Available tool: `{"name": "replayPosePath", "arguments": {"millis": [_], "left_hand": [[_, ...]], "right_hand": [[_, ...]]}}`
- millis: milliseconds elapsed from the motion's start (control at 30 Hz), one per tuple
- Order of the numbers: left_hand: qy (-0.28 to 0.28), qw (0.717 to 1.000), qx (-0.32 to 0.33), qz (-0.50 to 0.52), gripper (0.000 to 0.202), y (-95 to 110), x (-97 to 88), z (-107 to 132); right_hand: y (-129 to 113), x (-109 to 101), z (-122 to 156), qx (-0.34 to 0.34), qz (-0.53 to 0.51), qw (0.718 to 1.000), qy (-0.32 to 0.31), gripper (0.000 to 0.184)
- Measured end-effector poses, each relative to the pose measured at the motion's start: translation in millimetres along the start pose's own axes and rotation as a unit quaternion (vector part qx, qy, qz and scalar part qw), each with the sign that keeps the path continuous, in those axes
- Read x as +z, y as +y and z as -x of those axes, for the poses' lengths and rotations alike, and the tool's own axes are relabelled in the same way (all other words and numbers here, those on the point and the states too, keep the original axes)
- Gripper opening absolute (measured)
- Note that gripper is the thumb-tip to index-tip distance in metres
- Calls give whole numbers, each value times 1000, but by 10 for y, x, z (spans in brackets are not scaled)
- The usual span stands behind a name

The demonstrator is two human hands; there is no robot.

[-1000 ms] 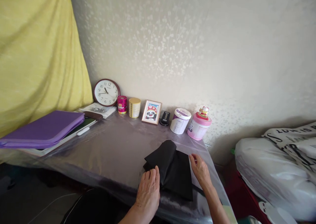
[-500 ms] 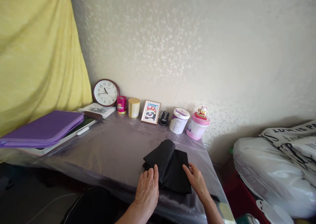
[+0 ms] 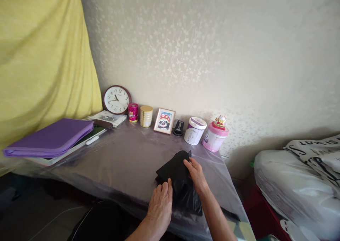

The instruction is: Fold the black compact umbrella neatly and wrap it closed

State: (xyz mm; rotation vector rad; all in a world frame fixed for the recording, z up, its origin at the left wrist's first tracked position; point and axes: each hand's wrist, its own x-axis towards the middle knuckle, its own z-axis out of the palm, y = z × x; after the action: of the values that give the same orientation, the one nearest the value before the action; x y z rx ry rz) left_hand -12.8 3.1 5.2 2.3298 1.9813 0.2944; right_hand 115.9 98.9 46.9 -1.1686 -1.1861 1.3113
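A piece of folded black fabric (image 3: 174, 168) lies near the front right of the table; its exact kind does not show. Its lower part looks shinier, like a thin lining or plastic. My left hand (image 3: 160, 200) is closed at its lower left edge, fingers together and pressing on the fabric. Higher up, my right hand (image 3: 196, 172) pinches the upper right edge between thumb and fingers. The right forearm passes over the right side of the fabric and hides part of it.
Along the wall stand a clock (image 3: 117, 99), a pink can (image 3: 133, 113), a yellow-lidded can (image 3: 146, 116), a panda picture frame (image 3: 164, 121), a black device (image 3: 179, 127) and two tubs. A purple folder (image 3: 50, 136) lies left. White bags (image 3: 297, 184) are piled beyond the table's right edge.
My right hand has moved up and left, bringing the right-hand flap of the black fabric over towards the middle. A shinier surface now shows below. My left hand stays nearly in place.
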Motion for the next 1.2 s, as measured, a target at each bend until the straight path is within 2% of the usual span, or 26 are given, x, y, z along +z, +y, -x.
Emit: {"name": "replayPosePath", "arguments": {"millis": [233,533,600,700,833,933,1067,1200], "left_hand": [[-28,1000,3,-6,53,-21,-35,2],[-28,998,-5,53,54,-112,-113,28],[-17,998,-3,62,52,-155,-136,37],[30,998,4,47,42,-174,-198,43],[89,993,56,50,30,-116,-262,11],[101,989,95,59,37,-82,-188,-43],[78,992,98,30,71,-87,39,-100],[51,995,87,12,74,-88,194,-115]], "right_hand": [[262,170,-189,7,40,999,11,47],[329,224,-281,2,132,991,4,41],[328,227,-280,-8,146,989,-15,42],[313,226,-264,-11,160,986,-47,40],[299,231,-252,-28,196,976,-84,30],[284,242,-246,-51,218,968,-112,23],[232,254,-178,-112,257,947,-157,23],[208,211,-19,-188,275,926,-177,24]]}}
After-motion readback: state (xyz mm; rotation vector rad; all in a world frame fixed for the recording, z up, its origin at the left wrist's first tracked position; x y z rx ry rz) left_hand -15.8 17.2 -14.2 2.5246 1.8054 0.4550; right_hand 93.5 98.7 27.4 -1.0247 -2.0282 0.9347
